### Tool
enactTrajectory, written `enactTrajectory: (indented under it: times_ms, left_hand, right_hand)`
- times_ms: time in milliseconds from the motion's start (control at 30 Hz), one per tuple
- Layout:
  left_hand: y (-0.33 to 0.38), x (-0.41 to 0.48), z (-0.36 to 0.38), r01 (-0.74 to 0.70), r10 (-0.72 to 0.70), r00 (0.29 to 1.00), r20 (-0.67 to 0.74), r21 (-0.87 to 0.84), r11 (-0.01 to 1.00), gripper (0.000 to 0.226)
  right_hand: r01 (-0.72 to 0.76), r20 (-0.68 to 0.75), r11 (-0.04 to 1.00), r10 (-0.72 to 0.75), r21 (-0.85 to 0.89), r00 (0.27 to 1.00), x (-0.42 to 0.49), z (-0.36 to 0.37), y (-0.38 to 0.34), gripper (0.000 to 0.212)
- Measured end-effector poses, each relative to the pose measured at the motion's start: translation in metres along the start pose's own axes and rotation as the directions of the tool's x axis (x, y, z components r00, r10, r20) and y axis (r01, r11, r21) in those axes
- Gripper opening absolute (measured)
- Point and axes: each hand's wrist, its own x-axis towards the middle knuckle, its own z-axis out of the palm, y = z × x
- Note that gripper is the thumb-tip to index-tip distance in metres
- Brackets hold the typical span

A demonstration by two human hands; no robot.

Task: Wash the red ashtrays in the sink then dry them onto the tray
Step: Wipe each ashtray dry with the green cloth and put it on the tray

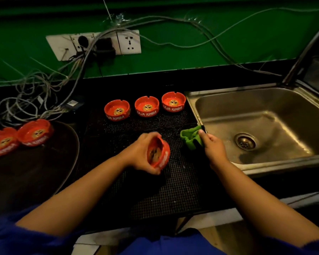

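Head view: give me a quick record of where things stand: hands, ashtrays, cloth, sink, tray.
left hand: grips a red ashtray, tilted on its side, over the mat
right hand: pinches the green cloth beside the sink
row of three ashtrays: upright, at the far end of the mat
two ashtrays: on the dark tray, far left
sink contents: no ashtray in it
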Motion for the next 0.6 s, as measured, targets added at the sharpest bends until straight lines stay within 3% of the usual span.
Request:
enactTrajectory:
  times_ms: [100,200,267,500,600]
  left_hand:
    - [0.005,0.003,0.016,-0.095,-0.032,0.962,-0.270,-0.443,0.892,0.104]
    - [0.012,0.008,0.047,-0.182,-0.154,0.890,-0.430,-0.643,0.744,0.100]
    - [0.009,0.007,0.065,-0.190,-0.220,0.849,-0.480,-0.667,0.720,0.102]
    - [-0.007,-0.021,0.059,-0.129,-0.255,0.793,-0.554,-0.561,0.818,0.099]
    - [-0.024,-0.040,0.055,-0.033,-0.348,0.758,-0.551,-0.565,0.825,0.100]
  right_hand:
    - [0.004,0.020,1.000,-0.003,-0.014,1.000,-0.001,-0.003,0.003,0.029]
    - [0.018,0.046,1.000,-0.017,-0.025,0.999,-0.002,-0.002,0.004,0.028]
    - [0.015,0.055,1.000,-0.014,-0.021,0.998,-0.002,-0.002,0.006,0.028]
    - [0.056,0.049,0.994,-0.052,-0.094,0.997,0.000,-0.001,0.009,0.029]
    - [0.105,0.032,0.978,-0.101,-0.181,0.994,0.002,0.003,0.014,0.031]
